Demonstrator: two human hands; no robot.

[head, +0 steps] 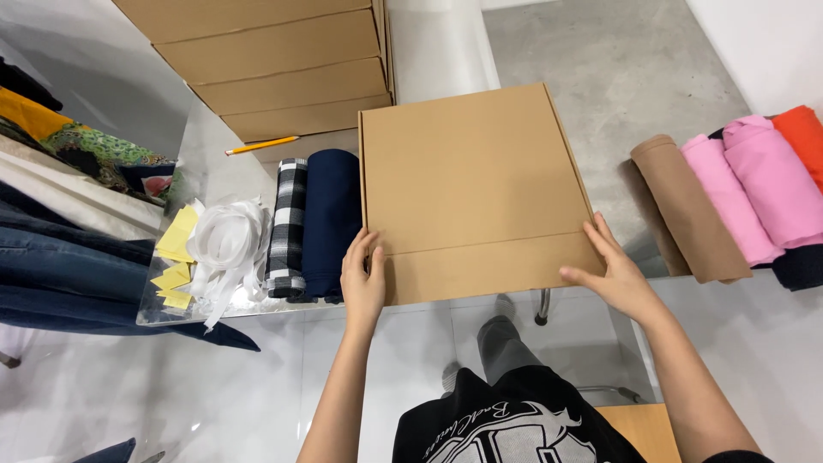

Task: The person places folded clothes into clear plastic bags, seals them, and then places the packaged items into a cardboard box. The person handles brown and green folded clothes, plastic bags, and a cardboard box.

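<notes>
A glossy white bench [446, 51] runs away from me over a grey concrete floor [626, 77], and on its near edge lies a closed flat cardboard box [471, 180], which I hold from both sides. My left hand [363, 283] has its grip on the box's near left corner, thumb on the lid and fingers down the side wall. My right hand [613, 273] is spread at the near right corner, fingers half open and pressed on the lid and edge. Touching the box on its left lie a rolled navy cloth [333, 219] and, beside that, a black-and-white checked cloth [290, 223]. Further left sits a heap of white ribbon [227, 244] with yellow paper tags [176, 257]. At the far side is a stack of flat cardboard boxes [283, 64], with a yellow pencil [261, 146] just in front. On the right lie rolled cloths: tan [686, 210], pink [754, 193] and orange [801, 137]. Folded jeans [60, 274] lie at the far left.
</notes>
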